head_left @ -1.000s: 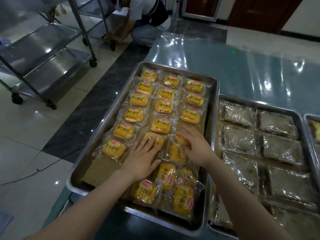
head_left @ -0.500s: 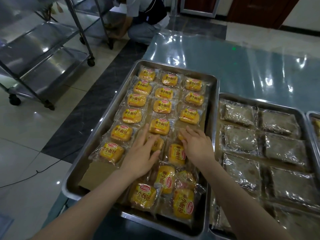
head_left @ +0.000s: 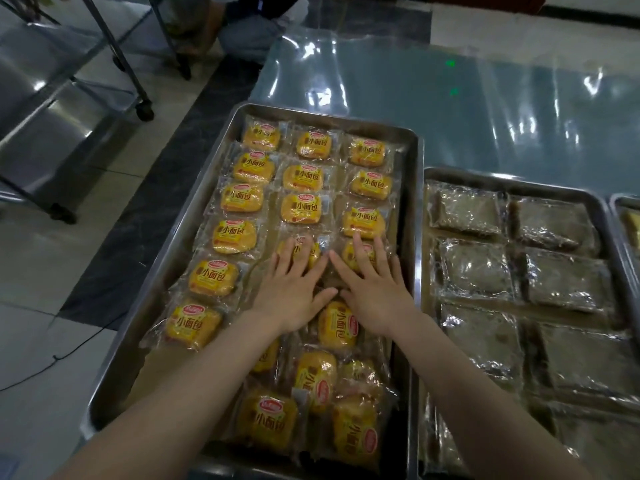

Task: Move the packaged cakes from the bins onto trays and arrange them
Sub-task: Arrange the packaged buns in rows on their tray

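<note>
Pressing too hard, we could skid the slick packaged cakes (head_left: pixel 300 207) out of their rows or crush one. Our left hand (head_left: pixel 294 289) and right hand (head_left: pixel 372 289) lie flat and spread, gripping nothing, palms on two cakes mid-tray (head_left: pixel 414 237); a loose heap waits at its near edge.

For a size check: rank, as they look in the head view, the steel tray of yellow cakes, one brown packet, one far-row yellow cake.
1. Steel tray
2. Brown packet
3. Far-row yellow cake, though distance shrinks it
</note>
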`<move>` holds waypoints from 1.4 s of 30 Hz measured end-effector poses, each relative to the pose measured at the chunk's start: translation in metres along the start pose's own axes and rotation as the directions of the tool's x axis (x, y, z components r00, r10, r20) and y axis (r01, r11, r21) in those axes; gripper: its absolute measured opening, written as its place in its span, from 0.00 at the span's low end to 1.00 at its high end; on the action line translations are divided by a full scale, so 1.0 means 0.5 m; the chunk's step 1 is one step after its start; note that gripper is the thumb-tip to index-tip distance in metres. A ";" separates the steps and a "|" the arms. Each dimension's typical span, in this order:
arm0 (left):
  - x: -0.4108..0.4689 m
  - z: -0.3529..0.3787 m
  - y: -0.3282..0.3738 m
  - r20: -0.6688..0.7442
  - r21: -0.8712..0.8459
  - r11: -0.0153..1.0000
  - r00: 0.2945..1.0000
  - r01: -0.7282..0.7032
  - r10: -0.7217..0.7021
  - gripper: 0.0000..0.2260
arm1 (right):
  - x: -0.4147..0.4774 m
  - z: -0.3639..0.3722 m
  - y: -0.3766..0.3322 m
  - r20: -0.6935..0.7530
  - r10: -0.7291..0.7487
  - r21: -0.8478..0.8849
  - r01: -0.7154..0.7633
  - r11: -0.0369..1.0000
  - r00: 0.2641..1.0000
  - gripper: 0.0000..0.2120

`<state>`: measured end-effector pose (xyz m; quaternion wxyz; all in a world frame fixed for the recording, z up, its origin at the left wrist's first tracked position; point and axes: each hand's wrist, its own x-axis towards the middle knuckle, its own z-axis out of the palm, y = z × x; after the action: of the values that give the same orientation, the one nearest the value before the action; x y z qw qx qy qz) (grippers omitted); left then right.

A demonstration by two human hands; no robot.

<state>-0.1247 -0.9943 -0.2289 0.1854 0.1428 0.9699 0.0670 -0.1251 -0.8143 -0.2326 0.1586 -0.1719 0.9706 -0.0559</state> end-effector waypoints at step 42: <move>-0.204 0.077 -0.061 0.167 -0.090 0.996 0.986 0.021 -0.006 0.31 | -0.134 0.025 -0.088 -0.059 -0.101 0.048 0.104 0.993 0.993 0.26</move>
<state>-0.0269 -1.0513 -0.2353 0.2728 0.1326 0.9479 0.0978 -0.0477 -0.8326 -0.2180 0.1324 -0.2158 0.9629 -0.0935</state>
